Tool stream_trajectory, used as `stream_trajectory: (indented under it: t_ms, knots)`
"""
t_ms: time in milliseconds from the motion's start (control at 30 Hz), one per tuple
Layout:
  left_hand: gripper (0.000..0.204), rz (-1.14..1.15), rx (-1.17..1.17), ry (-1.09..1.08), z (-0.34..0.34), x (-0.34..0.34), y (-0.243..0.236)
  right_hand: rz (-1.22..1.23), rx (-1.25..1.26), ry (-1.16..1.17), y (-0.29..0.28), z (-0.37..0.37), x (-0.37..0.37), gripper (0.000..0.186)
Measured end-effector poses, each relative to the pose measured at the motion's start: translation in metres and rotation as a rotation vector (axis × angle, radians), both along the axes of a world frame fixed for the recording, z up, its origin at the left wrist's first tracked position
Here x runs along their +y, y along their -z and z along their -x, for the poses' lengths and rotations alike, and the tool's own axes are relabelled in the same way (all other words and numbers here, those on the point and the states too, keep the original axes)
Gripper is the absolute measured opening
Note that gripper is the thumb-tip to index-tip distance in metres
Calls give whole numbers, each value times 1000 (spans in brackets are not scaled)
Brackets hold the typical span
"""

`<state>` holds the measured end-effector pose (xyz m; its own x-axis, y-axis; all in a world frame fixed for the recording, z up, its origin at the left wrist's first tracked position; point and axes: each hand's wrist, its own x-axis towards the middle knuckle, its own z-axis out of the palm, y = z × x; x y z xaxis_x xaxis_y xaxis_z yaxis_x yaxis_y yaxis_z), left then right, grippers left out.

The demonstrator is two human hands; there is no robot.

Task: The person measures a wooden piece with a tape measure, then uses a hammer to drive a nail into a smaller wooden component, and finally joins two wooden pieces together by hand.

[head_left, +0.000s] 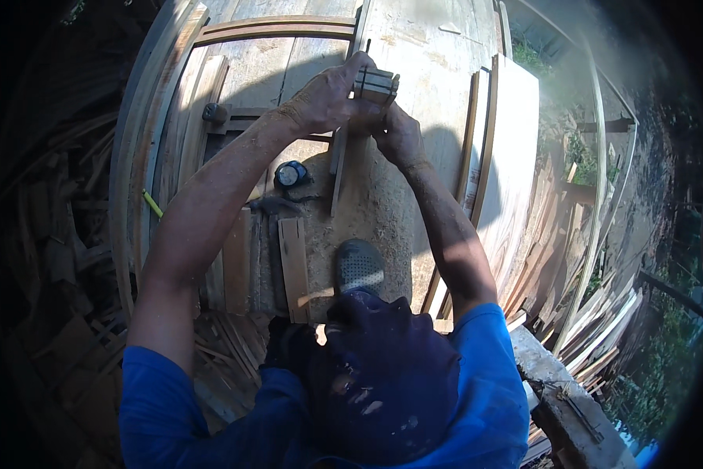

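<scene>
Both arms reach forward over the wooden work platform. My left hand [329, 100] is closed on the left side of a pale, blocky wooden piece [376, 84] with dark lines or grooves across it. My right hand [400, 141] is closed at the lower right of the same piece, its fingertips partly hidden. A long narrow wooden strip [338, 168] lies below the hands, pointing toward me. Left of that strip sit a round black and blue tool, perhaps a tape measure [291, 174], and a dark hammer [275, 206]. Sawdust clings to both forearms.
My foot in a grey perforated clog [360, 264] rests on the sawdust-covered platform [394, 227]. Short boards [293, 262] lie left of it. Wooden frame rails [277, 30] and a wide pale board [515, 133] flank the work. A yellow-green stick [152, 204] lies far left. Scrap wood surrounds the platform.
</scene>
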<state>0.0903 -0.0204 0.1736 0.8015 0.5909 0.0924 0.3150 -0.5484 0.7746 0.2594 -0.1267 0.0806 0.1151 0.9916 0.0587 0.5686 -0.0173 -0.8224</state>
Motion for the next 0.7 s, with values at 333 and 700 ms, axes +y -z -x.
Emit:
stream_trajectory:
  t_ms: [333,700]
  knots:
    - [52,-122,-52,14,-6,20,3,41,-66,-5,4,-6,21,31]
    - [44,-35,-121,59,-10,34,4,19,-80,20,14,-10,35,28]
